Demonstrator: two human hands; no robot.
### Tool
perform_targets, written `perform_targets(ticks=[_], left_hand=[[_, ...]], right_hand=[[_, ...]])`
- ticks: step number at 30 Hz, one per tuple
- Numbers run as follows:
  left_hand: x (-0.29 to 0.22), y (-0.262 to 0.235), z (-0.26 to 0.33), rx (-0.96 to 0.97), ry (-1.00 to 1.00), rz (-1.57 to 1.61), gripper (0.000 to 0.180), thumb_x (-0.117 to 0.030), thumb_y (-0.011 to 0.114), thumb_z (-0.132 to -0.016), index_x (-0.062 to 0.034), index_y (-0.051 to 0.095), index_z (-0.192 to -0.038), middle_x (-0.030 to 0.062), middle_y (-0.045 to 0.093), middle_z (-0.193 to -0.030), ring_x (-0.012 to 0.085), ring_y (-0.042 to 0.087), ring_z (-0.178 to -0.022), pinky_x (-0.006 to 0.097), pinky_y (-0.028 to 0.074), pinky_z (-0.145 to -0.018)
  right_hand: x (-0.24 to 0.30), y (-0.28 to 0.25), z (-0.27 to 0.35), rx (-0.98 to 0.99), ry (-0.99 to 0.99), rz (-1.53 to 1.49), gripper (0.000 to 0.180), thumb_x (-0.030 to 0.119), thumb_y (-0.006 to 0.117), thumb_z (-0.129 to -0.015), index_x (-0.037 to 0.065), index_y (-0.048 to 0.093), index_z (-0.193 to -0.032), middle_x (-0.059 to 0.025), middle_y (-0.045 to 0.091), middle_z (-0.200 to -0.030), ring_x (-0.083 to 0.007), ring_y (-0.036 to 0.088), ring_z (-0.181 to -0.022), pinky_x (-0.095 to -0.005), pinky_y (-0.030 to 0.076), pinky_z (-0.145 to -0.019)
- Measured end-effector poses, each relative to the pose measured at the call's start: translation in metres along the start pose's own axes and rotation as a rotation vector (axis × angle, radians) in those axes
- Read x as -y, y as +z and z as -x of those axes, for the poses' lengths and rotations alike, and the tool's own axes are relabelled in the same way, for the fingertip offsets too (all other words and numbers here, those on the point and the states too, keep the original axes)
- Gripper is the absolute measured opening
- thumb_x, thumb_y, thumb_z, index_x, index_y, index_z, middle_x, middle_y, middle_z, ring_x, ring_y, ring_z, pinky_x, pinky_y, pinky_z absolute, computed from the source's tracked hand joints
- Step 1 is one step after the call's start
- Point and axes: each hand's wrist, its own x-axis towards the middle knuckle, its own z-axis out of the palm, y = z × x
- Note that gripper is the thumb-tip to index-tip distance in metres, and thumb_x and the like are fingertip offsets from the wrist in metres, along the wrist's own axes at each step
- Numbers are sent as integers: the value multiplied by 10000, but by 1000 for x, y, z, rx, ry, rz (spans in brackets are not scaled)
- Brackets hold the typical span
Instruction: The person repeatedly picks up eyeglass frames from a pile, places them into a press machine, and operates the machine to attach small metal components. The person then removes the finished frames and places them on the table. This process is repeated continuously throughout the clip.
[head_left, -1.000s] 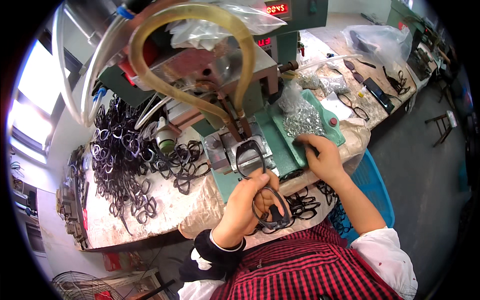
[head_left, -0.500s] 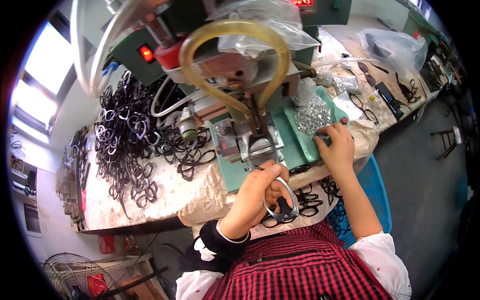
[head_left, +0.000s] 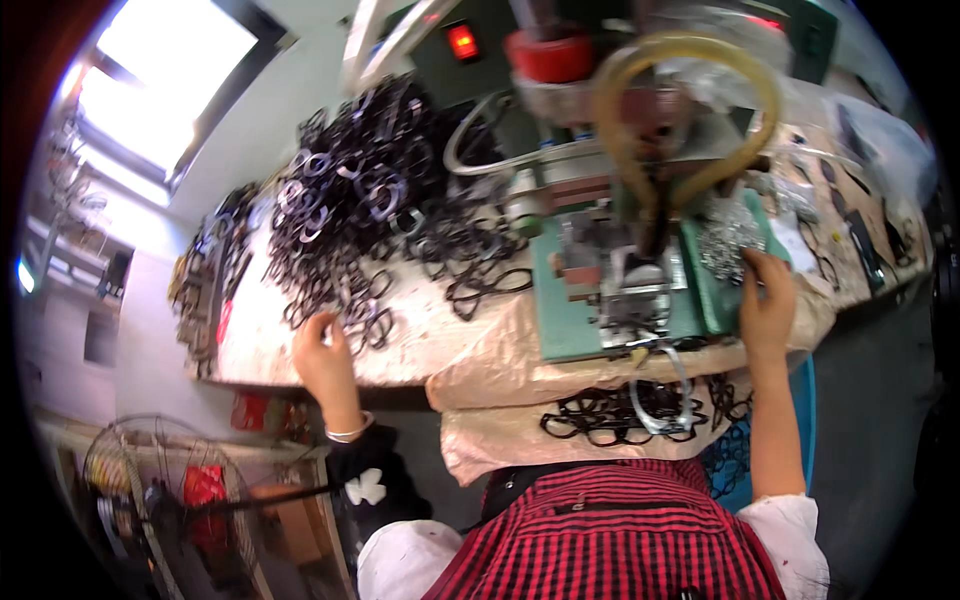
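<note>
My left hand (head_left: pixel 326 365) is at the front edge of the table, beside loose dark eyeglass frames (head_left: pixel 372 325). Its fingers curl loosely with a gap between them, and I see nothing in it. My right hand (head_left: pixel 768 305) reaches over the green tray (head_left: pixel 712 300) at the right of the machine. Its fingertips are drawn together at the heap of small shiny metal parts (head_left: pixel 728 235); whatever they pinch is too small to make out. A silvery-grey eyeglass frame (head_left: pixel 684 395) hangs at the front of the machine's metal fixture (head_left: pixel 638 305), above several black frames (head_left: pixel 590 415).
The press has a yellowish looped hose (head_left: pixel 612 95) and a green base (head_left: pixel 565 345). A big tangled pile of dark frames (head_left: pixel 365 170) covers the left of the table. A blue basket (head_left: pixel 808 400) stands below right; a wire fan (head_left: pixel 150 490) is at lower left.
My left hand has let go of the grey frame and moved left to the loose frames. My right hand stays by the metal parts. The whole view has swung left.
</note>
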Motion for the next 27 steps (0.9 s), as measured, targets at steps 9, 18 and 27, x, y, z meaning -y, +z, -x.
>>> perform_targets(ticks=[9, 18, 27], left_hand=[[45, 106, 38, 264, 137, -71, 311, 35, 581, -756, -60, 677, -1036, 122, 670, -886, 334, 615, -862, 416, 491, -768], [-133, 86, -19, 552, -555, 1501, 309, -291, 501, -1068, -35, 578, -1223, 5, 497, -907, 112, 510, -781, 244, 474, -720], [-179, 62, 49, 227, -340, 1478, 154, -161, 541, -1047, -42, 592, -1130, 112, 685, -1017, 210, 674, -850, 312, 546, -763]], right_hand=[[2, -36, 21, -133, 214, 1, 139, -29, 688, -793, 22, 690, -921, -115, 670, -894, -298, 640, -859, -374, 494, -796], [97, -20, -34, 71, 18, -545, 255, -8, 704, -770, 17, 678, -1022, -88, 681, -920, -221, 650, -869, -327, 494, -842], [123, 16, -32, 90, 366, -1003, 484, -20, 693, -811, -41, 518, -1261, -41, 630, -877, -100, 590, -912, -241, 437, -906]])
